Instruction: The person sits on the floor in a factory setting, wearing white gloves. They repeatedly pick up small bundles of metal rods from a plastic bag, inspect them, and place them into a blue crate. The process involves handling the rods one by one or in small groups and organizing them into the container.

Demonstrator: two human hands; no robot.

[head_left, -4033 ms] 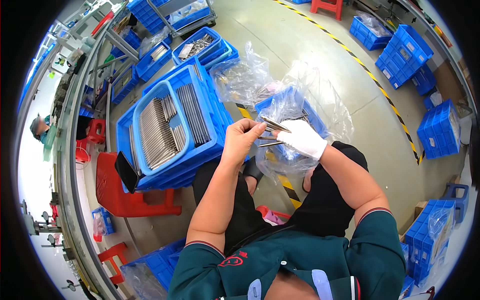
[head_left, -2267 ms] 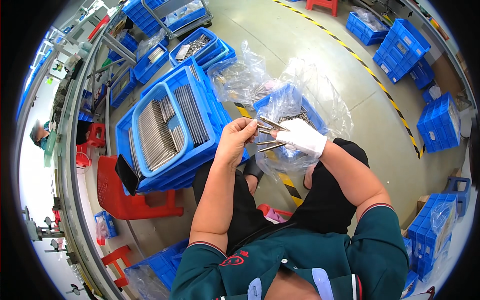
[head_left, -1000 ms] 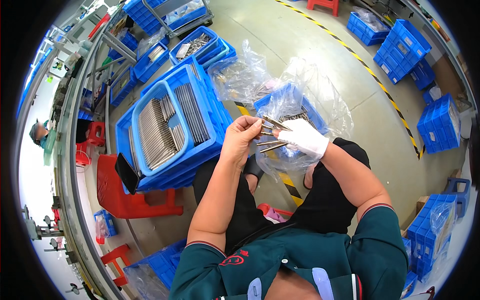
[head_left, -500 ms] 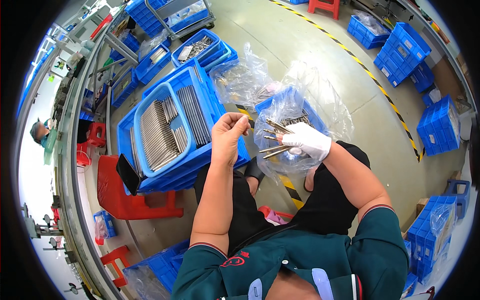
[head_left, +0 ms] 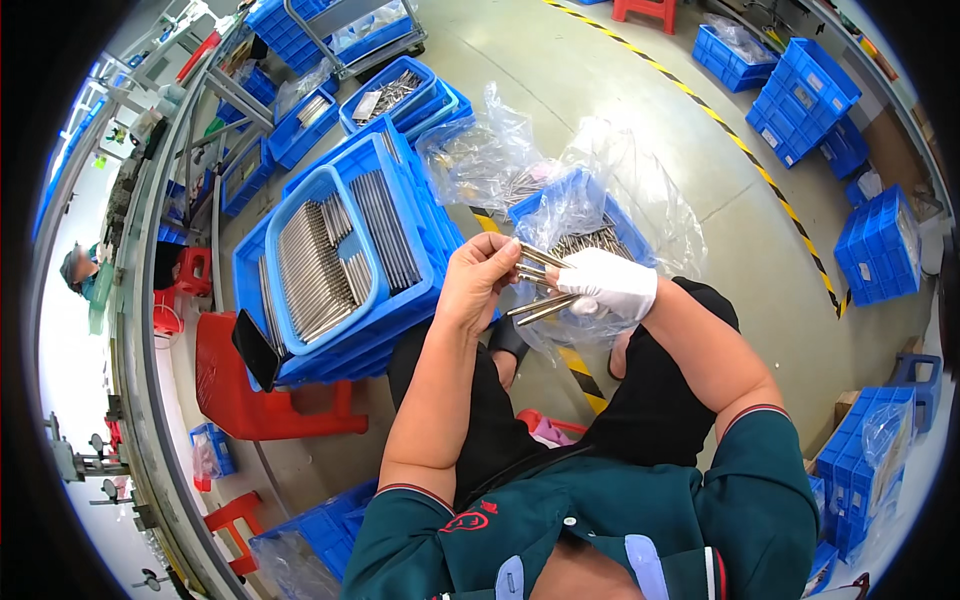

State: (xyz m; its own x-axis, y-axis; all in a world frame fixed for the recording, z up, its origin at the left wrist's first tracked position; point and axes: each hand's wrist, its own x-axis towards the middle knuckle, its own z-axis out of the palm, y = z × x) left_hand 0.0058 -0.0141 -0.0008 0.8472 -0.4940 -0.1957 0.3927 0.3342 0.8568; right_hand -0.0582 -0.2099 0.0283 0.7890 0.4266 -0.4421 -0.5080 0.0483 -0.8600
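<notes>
My right hand, in a white glove, grips several slim metal rods that fan out to the left. My bare left hand has met the rods' upper left ends, thumb and fingers pinching the top one. Just beyond the glove, a blue crate lined with clear plastic holds many more loose rods. On my left, a light blue tray of rods laid in neat rows rests on stacked blue crates. Darker, longer rods lie in the crate beside the tray.
Crumpled clear bags lie beyond the lined crate. A red stool and a dark phone-like slab are at the left stack. More blue crates stand on the right past a yellow-black floor stripe. Another person is at the far left.
My left hand has moved right and slightly down, from apart to the ends of the rods. The gloved right hand has barely moved and still holds the bunch.
</notes>
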